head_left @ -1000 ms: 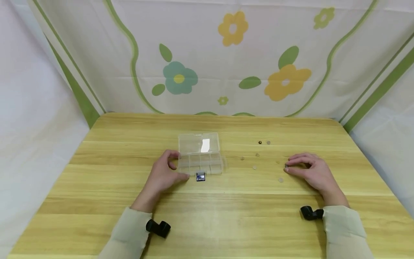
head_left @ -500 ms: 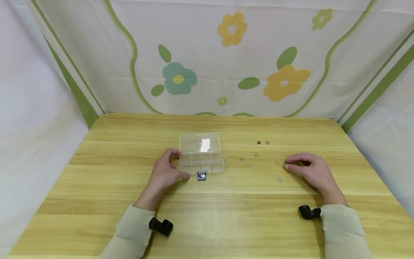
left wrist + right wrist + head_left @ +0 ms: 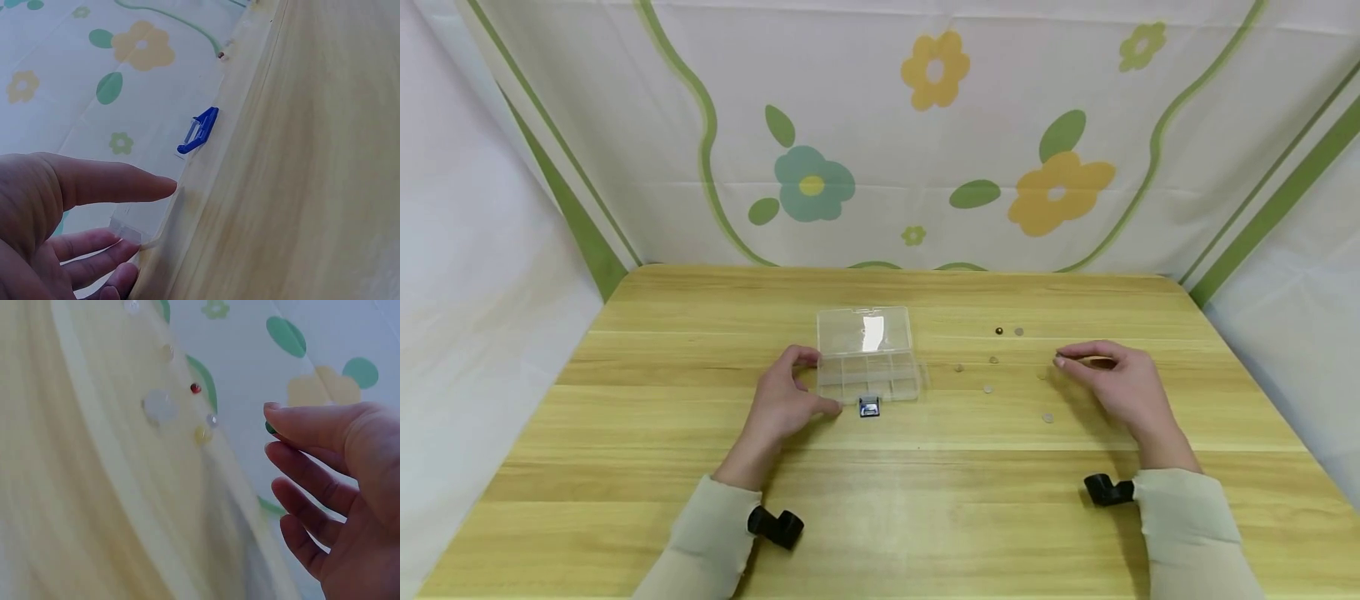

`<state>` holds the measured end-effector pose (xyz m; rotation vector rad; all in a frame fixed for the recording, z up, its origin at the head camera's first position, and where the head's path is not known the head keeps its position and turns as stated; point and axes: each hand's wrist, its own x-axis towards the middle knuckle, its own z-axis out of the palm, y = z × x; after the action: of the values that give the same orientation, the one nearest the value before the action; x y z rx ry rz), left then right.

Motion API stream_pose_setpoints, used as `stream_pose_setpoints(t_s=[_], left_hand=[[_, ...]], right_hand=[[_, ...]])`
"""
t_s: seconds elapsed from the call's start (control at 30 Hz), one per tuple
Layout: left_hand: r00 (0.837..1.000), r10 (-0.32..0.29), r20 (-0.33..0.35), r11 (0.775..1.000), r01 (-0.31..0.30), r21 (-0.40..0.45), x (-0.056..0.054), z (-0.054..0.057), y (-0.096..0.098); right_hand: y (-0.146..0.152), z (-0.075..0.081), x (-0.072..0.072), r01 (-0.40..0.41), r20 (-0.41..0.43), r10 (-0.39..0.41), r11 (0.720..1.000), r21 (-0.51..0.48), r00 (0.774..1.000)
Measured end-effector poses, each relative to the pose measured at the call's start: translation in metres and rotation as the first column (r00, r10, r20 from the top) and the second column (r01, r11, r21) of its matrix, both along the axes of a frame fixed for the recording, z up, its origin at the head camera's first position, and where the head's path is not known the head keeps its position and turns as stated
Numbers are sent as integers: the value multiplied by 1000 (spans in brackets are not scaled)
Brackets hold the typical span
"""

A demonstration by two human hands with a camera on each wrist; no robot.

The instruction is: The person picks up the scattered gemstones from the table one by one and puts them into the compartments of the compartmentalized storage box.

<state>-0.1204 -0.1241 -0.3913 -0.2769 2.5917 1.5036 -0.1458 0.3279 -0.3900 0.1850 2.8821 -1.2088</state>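
On the left half of the table [image 3: 880, 508], my left hand [image 3: 781, 403] rests at the left end of the clear box [image 3: 904, 396], its thumb and fingers apart; whether they press on it, I cannot tell. The lid [image 3: 842, 333] is opened to the back, and a blue latch [image 3: 869, 407] is at the front. Further right, small pieces [image 3: 987, 389] are scattered. Beyond them, my right hand [image 3: 1123, 383] pinches a small green piece [image 3: 270, 427] above the table, well apart from the box. I judge the step in hand as picking up this one piece; the next move calls for a steady pinch, because it could slip.
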Motion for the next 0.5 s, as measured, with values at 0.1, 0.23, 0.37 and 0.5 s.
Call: stream_pose_setpoints(t_s=[0.1, 0.23, 0.37, 0.5], left_hand=[[1000, -1, -2, 1000, 1, 0, 0, 0, 0], [1000, -3, -2, 1000, 3, -6, -1, -1, -2], [1000, 2, -4, 1000, -2, -4, -1, -3, -5], [1000, 10, -4, 1000, -10, 3, -1, -4, -6]], right_hand=[[-10, 7, 0, 3, -17, -3, 1000, -3, 1000], [-28, 12, -3, -20, -43, 18, 999, -37, 999], [-48, 12, -9, -59, -51, 55, 994, -96, 997], [-67, 12, -15, -106, -68, 97, 985, -134, 993]])
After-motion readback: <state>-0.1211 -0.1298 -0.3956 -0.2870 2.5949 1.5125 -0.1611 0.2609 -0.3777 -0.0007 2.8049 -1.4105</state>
